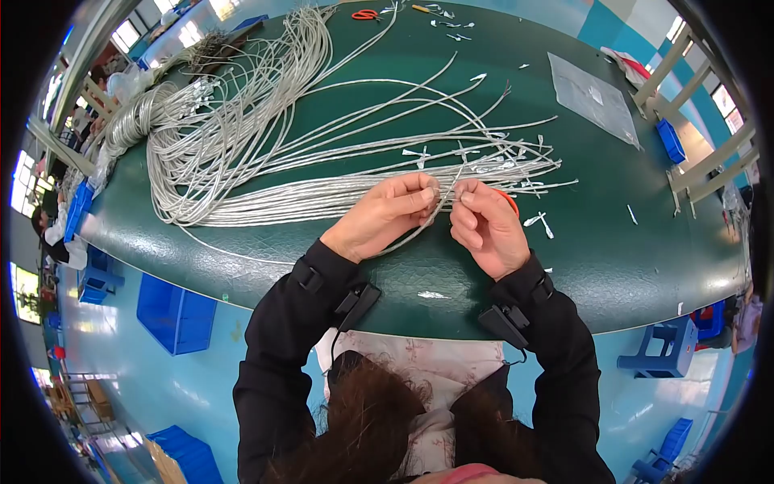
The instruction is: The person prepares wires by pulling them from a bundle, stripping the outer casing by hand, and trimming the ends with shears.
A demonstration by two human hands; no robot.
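My left hand [385, 213] is closed in a pinch on a silvery-white cable [418, 231] near its end. Thumb and forefinger of my right hand [488, 224] pinch the tip of that same cable, a short gap from the left fingers. A red-orange loop [509, 199], like a tool handle, shows behind the right hand; whether it is held or lies on the table, I cannot tell. Beyond both hands lies a thick bundle of similar cables [274, 202], with loose ends at the right. White scraps [540, 223] lie around those ends.
The dark green table [613, 234] carries a clear plastic bag [592, 97] at right. Red-handled scissors [365, 14] and a yellow-handled tool [421, 8] lie at the far edge. Blue bins [173, 315] and a blue stool [661, 348] stand on the floor.
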